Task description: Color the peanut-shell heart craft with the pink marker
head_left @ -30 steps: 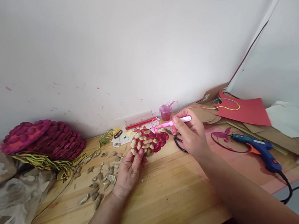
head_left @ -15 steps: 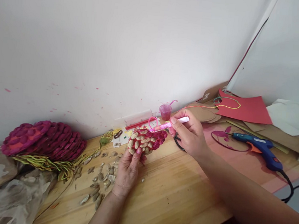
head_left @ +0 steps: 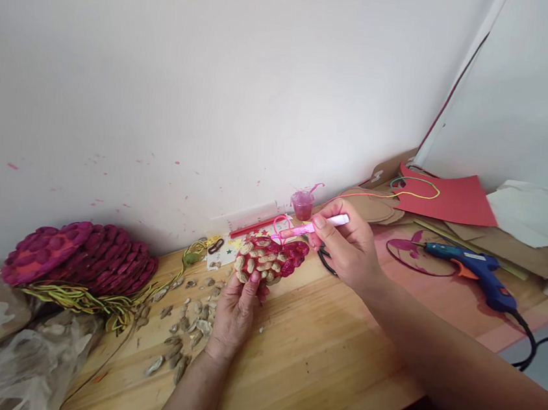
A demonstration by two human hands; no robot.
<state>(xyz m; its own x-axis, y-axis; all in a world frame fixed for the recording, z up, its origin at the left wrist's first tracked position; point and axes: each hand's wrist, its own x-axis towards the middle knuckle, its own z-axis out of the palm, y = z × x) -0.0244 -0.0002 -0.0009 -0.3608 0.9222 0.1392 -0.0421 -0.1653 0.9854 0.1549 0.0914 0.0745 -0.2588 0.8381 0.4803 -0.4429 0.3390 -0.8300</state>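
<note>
My left hand (head_left: 237, 315) grips the lower edge of a peanut-shell disc (head_left: 263, 261), thumb on its front. Shells on its right side and along the top are wet crimson, while those at left and centre are bare tan. Pinched between the thumb and fingers of my right hand (head_left: 348, 248) is a paintbrush (head_left: 308, 229) with a white end and a pink-smeared handle. Its tip meets the disc's upper edge. A pink cord loop (head_left: 282, 222) stands behind the disc. Further back is a plastic cup of pink paint (head_left: 302, 205).
Crimson-painted discs (head_left: 87, 254) are piled at left above green-yellow cords (head_left: 92, 303) and a plastic bag (head_left: 35, 362). Loose peanut shells (head_left: 181, 345) litter the wooden table (head_left: 285, 376). A blue glue gun (head_left: 482, 272), red paper (head_left: 465, 200) and cardboard pieces (head_left: 374, 206) lie at right.
The brush tip has shifted slightly left along the disc's upper edge. The disc has barely moved, and both hands keep their hold.
</note>
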